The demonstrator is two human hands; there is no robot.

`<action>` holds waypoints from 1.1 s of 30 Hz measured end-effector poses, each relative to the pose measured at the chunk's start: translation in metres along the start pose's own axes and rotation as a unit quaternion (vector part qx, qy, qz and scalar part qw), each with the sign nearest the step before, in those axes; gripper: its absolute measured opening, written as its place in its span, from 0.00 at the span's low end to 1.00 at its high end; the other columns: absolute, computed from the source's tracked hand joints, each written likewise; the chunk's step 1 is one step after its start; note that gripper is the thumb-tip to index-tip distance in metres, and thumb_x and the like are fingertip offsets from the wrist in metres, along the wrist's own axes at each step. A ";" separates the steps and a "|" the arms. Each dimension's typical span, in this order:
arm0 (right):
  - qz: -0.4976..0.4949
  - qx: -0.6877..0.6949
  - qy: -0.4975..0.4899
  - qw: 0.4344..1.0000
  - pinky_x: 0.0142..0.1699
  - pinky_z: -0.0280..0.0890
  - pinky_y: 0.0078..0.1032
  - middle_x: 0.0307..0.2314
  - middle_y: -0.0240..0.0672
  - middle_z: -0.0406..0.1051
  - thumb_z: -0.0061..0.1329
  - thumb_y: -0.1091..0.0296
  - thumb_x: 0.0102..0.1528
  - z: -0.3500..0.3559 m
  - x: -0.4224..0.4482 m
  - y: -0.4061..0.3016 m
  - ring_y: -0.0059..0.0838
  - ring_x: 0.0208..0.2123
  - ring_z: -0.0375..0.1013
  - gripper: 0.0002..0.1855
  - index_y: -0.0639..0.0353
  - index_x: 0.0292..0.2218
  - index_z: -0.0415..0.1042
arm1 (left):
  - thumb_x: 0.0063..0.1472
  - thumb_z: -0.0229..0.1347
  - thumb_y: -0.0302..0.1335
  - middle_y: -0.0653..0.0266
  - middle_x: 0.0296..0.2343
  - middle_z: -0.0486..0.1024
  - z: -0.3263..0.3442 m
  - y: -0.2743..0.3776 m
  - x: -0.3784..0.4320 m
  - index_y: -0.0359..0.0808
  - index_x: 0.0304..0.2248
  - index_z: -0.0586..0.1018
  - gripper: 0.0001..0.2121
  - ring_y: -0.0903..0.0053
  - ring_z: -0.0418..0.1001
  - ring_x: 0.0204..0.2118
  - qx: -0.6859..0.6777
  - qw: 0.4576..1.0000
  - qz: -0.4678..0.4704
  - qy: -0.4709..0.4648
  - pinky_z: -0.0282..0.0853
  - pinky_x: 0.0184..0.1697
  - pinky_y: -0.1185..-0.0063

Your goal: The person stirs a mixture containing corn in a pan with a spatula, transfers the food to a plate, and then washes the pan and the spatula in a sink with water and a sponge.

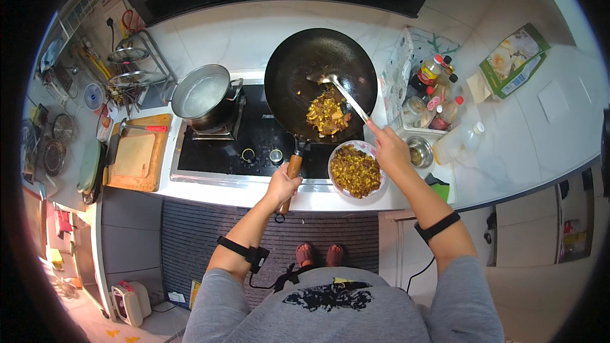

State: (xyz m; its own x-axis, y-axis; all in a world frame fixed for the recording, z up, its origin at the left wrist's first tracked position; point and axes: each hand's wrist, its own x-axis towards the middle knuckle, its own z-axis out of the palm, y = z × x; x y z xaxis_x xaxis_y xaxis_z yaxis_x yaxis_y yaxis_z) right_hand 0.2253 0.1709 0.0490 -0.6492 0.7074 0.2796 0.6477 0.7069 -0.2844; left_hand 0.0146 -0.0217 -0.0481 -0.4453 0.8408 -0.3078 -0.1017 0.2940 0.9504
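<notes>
My left hand (284, 186) grips the wooden handle (294, 166) of a dark wok (295, 52) on the right side of the stove. In my right hand (388, 145) is the handle of a metal spatula (351, 100), its head inside the wok. Cooked food in yellow and brown pieces (328, 114) lies in the near part of the wok. Just below the wok's rim, a patterned bowl (330, 181) is heaped with similar food, close to the left of my right forearm.
A metal pot (200, 114) of cloudy liquid stands on the left burner. Cutting boards (157, 152) with a red-handled ladle (143, 127) lie farther left. Right of the wok are a basket (400, 81) of bottles, a small metal bowl (428, 148), a plastic jug (460, 143) and a green-edged bag (514, 62).
</notes>
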 end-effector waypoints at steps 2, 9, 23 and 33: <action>0.003 0.000 -0.022 1.000 0.33 0.64 0.36 0.25 0.38 0.65 0.43 0.73 0.50 -0.011 -0.022 0.001 0.41 0.27 0.69 0.22 0.39 0.47 0.67 | 0.50 0.53 0.18 0.69 0.16 0.65 0.002 0.002 -0.003 0.31 0.40 0.67 0.16 0.85 0.63 0.12 -0.008 1.000 0.001 0.002 0.60 0.15 0.84; 0.050 0.135 -0.064 0.988 0.38 0.66 0.34 0.31 0.43 0.72 0.46 0.68 0.50 -0.061 -0.042 0.019 0.44 0.32 0.71 0.23 0.41 0.49 0.66 | 0.50 0.53 0.18 0.70 0.15 0.65 -0.001 0.001 -0.010 0.31 0.37 0.66 0.13 0.85 0.63 0.12 -0.031 0.999 -0.006 -0.014 0.59 0.14 0.84; -0.050 -0.166 -0.263 0.949 0.24 0.64 0.26 0.20 0.32 0.71 0.46 0.70 0.53 -0.140 0.095 0.089 0.21 0.19 0.70 0.12 0.55 0.40 0.74 | 0.49 0.53 0.18 0.70 0.17 0.65 -0.014 0.007 -0.030 0.31 0.38 0.66 0.16 0.85 0.63 0.13 -0.020 0.999 -0.006 -0.029 0.59 0.15 0.84; 0.124 0.166 -0.429 0.880 0.19 0.57 0.13 0.16 0.23 0.64 0.42 0.69 0.57 -0.088 0.084 0.096 0.13 0.15 0.60 0.14 0.51 0.44 0.72 | 0.49 0.53 0.18 0.71 0.17 0.64 -0.017 0.017 -0.035 0.32 0.37 0.65 0.15 0.85 0.62 0.13 -0.043 0.996 -0.033 -0.075 0.59 0.15 0.85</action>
State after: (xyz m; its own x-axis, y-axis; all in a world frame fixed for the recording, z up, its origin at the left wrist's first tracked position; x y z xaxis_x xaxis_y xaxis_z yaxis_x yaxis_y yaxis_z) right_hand 0.2683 0.2982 0.1258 -0.6589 0.4766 -0.5820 0.7518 0.3913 -0.5307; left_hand 0.0136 -0.0533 -0.0207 -0.2977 0.8814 -0.3668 -0.2051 0.3162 0.9262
